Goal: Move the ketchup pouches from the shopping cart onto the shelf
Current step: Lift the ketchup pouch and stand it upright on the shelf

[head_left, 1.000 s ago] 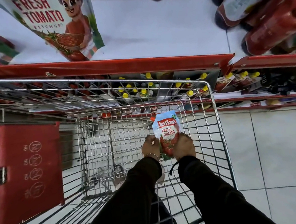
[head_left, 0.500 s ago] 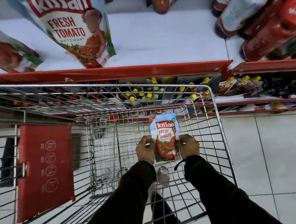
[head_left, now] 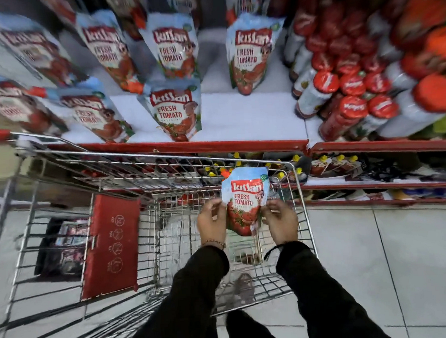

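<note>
Ketchup pouch (head_left: 246, 201) is higher than a second ago: then it sat low inside the cart basket, now its top edge reaches the cart's far rim, centre of frame. View has also tilted up, so the shelf (head_left: 250, 120) and its standing pouches fill the upper half where before only the front edge and one or two pouches showed. Judgement: lift out of the shopping cart (head_left: 163, 156) is underway, placement not yet done.

Pouch is upright, label facing camera, pinched on both side edges. Left hand (head_left: 211, 221) is clamped on its left edge, fingers curled round the seam; right hand (head_left: 281, 221) is clamped on its right edge. Pouch lies between the two hands, its top half sticking up above them, lower end level with the knuckles.

Shelf is above the pouch in frame, well apart from it. Bare white patch at upper centre-right, between the front pouch (head_left: 176, 110) and the red-capped bottles (head_left: 342, 93), looks like the likely spot. No other pouches visible in the cart basket; far left blurred, cannot tell.
</note>
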The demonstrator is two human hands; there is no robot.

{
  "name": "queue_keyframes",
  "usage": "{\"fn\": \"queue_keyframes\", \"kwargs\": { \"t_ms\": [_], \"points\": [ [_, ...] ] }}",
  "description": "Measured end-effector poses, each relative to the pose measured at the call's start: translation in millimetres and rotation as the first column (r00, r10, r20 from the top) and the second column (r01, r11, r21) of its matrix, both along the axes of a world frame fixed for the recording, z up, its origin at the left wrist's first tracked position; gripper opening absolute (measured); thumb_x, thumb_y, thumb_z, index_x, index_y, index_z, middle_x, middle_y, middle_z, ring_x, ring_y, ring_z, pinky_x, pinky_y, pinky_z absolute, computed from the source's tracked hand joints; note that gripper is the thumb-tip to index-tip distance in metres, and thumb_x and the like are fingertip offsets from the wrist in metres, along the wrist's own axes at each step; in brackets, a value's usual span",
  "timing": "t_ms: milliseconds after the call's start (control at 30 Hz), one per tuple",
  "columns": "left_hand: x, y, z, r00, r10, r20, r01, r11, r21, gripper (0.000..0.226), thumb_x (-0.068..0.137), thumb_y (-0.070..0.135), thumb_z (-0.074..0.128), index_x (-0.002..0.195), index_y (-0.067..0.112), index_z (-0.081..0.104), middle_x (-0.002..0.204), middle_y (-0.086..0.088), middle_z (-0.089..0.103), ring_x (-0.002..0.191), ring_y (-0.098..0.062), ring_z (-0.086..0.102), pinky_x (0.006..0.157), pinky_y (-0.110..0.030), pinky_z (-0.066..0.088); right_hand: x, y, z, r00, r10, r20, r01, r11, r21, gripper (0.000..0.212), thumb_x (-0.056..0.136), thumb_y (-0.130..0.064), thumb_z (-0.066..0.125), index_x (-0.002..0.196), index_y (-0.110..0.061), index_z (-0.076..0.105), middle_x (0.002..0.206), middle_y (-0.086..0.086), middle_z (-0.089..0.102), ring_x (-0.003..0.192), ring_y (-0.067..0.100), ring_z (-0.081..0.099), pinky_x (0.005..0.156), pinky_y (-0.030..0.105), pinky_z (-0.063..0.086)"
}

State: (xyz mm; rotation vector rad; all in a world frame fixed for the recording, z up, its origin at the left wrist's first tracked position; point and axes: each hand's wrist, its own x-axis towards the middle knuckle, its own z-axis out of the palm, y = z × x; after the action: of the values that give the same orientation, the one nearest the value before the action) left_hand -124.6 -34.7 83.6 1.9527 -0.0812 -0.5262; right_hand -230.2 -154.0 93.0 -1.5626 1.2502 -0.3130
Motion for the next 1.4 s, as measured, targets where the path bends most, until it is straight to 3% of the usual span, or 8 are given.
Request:
{"fn": "queue_keyframes", "kwargs": {
  "t_ms": [100, 233, 367, 533, 767, 1000, 1167, 1400],
  "points": [
    [6.6, -9.1, 30.2, 0.999, 0.005, 0.040, 0.000, 0.994, -0.111, 0.013, 0.089, 0.015, 0.061, 0.102, 0.014, 0.065, 0.111, -0.009, 0.068, 0.102, -0.023, 0.063, 0.090, -0.030, 0.054, 4.6, -8.2, 30.2, 0.993, -0.013, 0.121, 0.018, 0.999, -0.039, 0.013, 0.085, -0.006, 0.066, 0.089, -0.018, 0.063, 0.090, 0.002, 0.068, 0.087, 0.020, 0.066, 0.083, 0.033, 0.054],
    [21.4, -27.5, 67.2, 0.990, -0.008, 0.138, 0.034, 0.981, -0.189, 0.018, 0.091, 0.017, 0.058, 0.107, 0.011, 0.065, 0.112, -0.004, 0.068, 0.099, -0.011, 0.062, 0.077, 0.003, 0.044, 13.3, -24.0, 70.4, 0.961, -0.018, 0.275, 0.044, 0.995, -0.089, 0.009, 0.087, -0.008, 0.067, 0.091, -0.016, 0.064, 0.094, 0.001, 0.069, 0.086, 0.008, 0.065, 0.078, 0.016, 0.050],
    [40.5, -53.1, 104.5, 0.981, 0.022, 0.195, 0.042, 0.947, -0.319, 0.011, 0.091, 0.019, 0.060, 0.099, 0.016, 0.066, 0.097, 0.001, 0.069, 0.087, -0.008, 0.064, 0.077, -0.016, 0.051, 32.7, -45.3, 106.8, 0.927, -0.008, 0.375, 0.065, 0.988, -0.141, 0.012, 0.088, -0.015, 0.067, 0.085, -0.026, 0.063, 0.088, -0.001, 0.070, 0.082, 0.009, 0.066, 0.074, 0.020, 0.052],
    [74.0, -84.9, 134.9, 0.960, 0.037, 0.278, 0.068, 0.931, -0.358, 0.008, 0.090, 0.018, 0.060, 0.093, 0.024, 0.065, 0.094, 0.001, 0.070, 0.087, -0.013, 0.065, 0.073, -0.019, 0.051, 61.5, -76.5, 135.4, 0.911, 0.019, 0.413, 0.064, 0.980, -0.188, 0.009, 0.087, -0.019, 0.068, 0.085, -0.027, 0.066, 0.092, 0.003, 0.072, 0.087, 0.021, 0.071, 0.079, 0.041, 0.060],
    [101.1, -114.8, 154.0, 0.940, 0.045, 0.340, 0.082, 0.933, -0.350, 0.009, 0.092, 0.012, 0.057, 0.096, 0.011, 0.065, 0.089, 0.005, 0.065, 0.081, 0.008, 0.060, 0.068, 0.002, 0.043, 90.9, -100.1, 154.0, 0.894, 0.028, 0.447, 0.047, 0.987, -0.155, 0.021, 0.089, -0.014, 0.065, 0.079, -0.032, 0.062, 0.090, -0.005, 0.068, 0.084, 0.022, 0.070, 0.075, 0.037, 0.061],
    [111.1, -124.4, 130.3, 0.948, -0.012, 0.317, 0.098, 0.962, -0.257, 0.009, 0.091, 0.010, 0.055, 0.096, 0.008, 0.062, 0.093, -0.003, 0.066, 0.088, -0.016, 0.062, 0.075, -0.017, 0.047, 99.4, -110.0, 137.7, 0.934, 0.026, 0.356, 0.015, 0.994, -0.111, 0.020, 0.090, -0.013, 0.064, 0.080, -0.030, 0.061, 0.097, 0.005, 0.066, 0.093, 0.030, 0.069, 0.081, 0.047, 0.061],
    [103.7, -119.6, 129.6, 0.951, -0.004, 0.310, 0.086, 0.963, -0.254, 0.007, 0.092, 0.010, 0.055, 0.095, 0.010, 0.061, 0.092, -0.003, 0.065, 0.085, -0.014, 0.061, 0.067, 0.002, 0.044, 92.1, -107.4, 130.0, 0.948, 0.022, 0.318, 0.022, 0.991, -0.134, 0.015, 0.090, -0.013, 0.063, 0.085, -0.026, 0.064, 0.095, 0.002, 0.068, 0.089, 0.025, 0.070, 0.079, 0.046, 0.062],
    [101.4, -119.5, 133.6, 0.955, -0.037, 0.294, 0.097, 0.976, -0.193, 0.017, 0.093, 0.013, 0.054, 0.107, 0.009, 0.062, 0.100, -0.002, 0.068, 0.092, -0.017, 0.063, 0.085, -0.026, 0.049, 95.8, -116.5, 128.2, 0.964, 0.104, 0.243, -0.054, 0.978, -0.201, 0.009, 0.089, -0.017, 0.063, 0.092, -0.026, 0.065, 0.095, -0.001, 0.070, 0.095, 0.020, 0.068, 0.084, 0.051, 0.060]
  ]
}}
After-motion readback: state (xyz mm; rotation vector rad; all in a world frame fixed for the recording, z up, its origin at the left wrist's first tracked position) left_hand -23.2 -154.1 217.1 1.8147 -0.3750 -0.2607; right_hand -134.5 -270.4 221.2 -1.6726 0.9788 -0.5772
